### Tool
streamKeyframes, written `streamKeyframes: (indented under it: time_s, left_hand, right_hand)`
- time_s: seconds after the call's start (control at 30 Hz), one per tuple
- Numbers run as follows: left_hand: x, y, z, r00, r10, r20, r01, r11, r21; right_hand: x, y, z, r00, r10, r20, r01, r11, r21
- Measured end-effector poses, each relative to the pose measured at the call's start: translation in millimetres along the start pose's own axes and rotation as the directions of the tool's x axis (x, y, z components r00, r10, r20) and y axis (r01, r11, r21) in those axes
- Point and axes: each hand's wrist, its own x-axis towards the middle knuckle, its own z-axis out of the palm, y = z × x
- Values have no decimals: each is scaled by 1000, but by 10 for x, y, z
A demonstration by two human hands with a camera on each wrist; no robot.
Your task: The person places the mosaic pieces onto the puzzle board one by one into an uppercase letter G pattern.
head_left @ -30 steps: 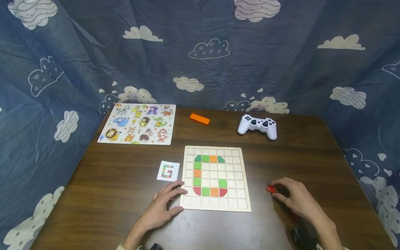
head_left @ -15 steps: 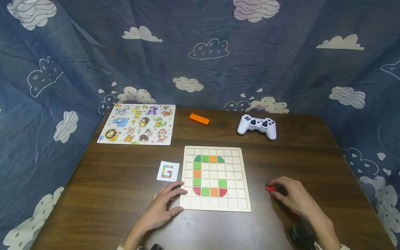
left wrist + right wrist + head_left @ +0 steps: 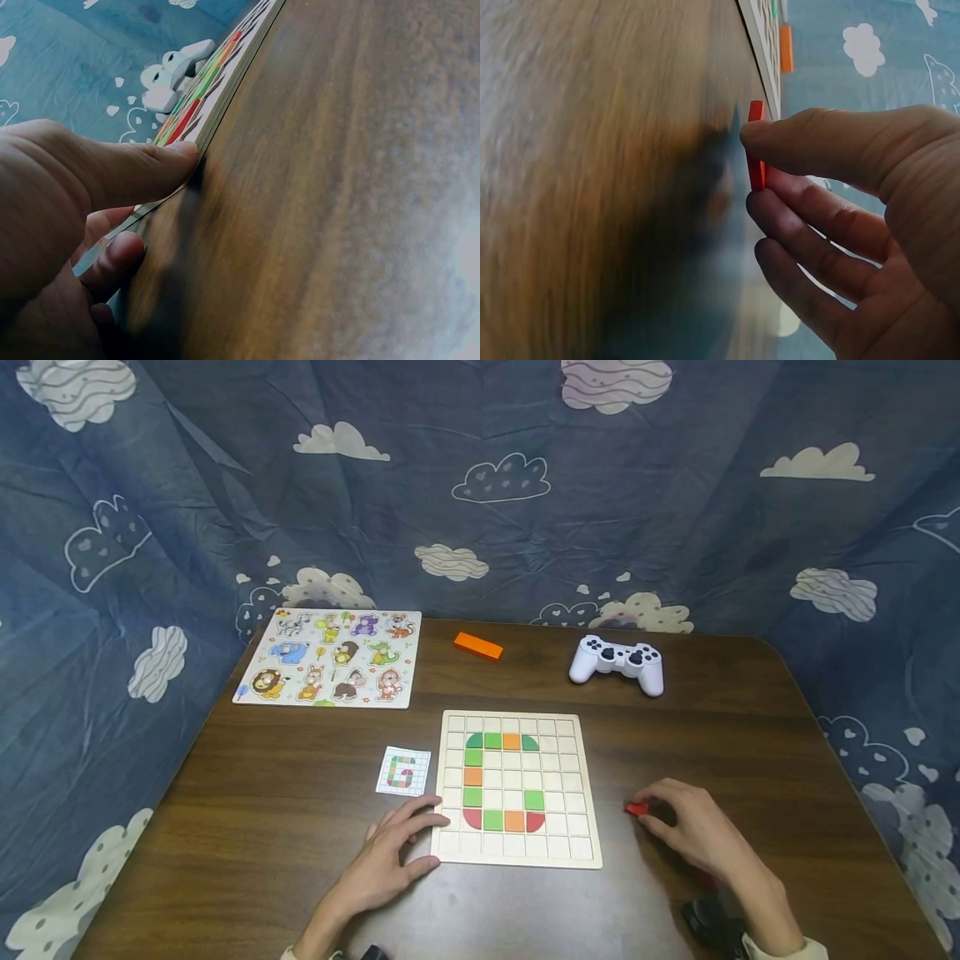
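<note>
A wooden grid board [image 3: 517, 856] lies on the table, with green, orange and red tiles [image 3: 492, 820] set in a G-like outline. My left hand [image 3: 382, 864] rests at its lower left corner; the fingertips touch the left edge and the thumb [image 3: 161, 169] touches the corner. Right of the board, my right hand [image 3: 701, 831] pinches a small red tile [image 3: 756, 150] between thumb and fingers, just over the table. The tile's exact outline is partly hidden by the fingers. A small pattern card [image 3: 404, 771] lies left of the board.
An animal puzzle board [image 3: 352, 647] lies at the back left of the table [image 3: 262, 810]. An orange block [image 3: 478, 646] and a white game controller [image 3: 617, 664] lie along the back. Behind the table hangs a blue cloud-print cloth [image 3: 652, 535].
My right hand has moved slightly left toward the board with the red tile in its fingers. The left hand has stayed at the board's corner.
</note>
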Motion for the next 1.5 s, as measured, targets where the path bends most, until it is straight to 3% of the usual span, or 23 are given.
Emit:
streamKeyframes:
  time_s: [0.4,1.0,1.23,1.5]
  left_hand:
    - [3,3,-2,1000,-2,-2,2,1000,1]
    - [-9,-6,-4,1000,1,-7,-1,1000,-11]
    - [-14,-8,3,1000,2,-5,-2,1000,-14]
    - [-4,12,1,1000,-9,0,9,1000,-11]
  right_hand:
    - [144,-141,31,999,10,42,-11,999,34]
    - [190,-170,104,997,12,78,-14,1000,23]
    - [256,-263,113,992,42,120,-49,997,56]
    - [392,-376,157,997,-30,71,24,996,87]
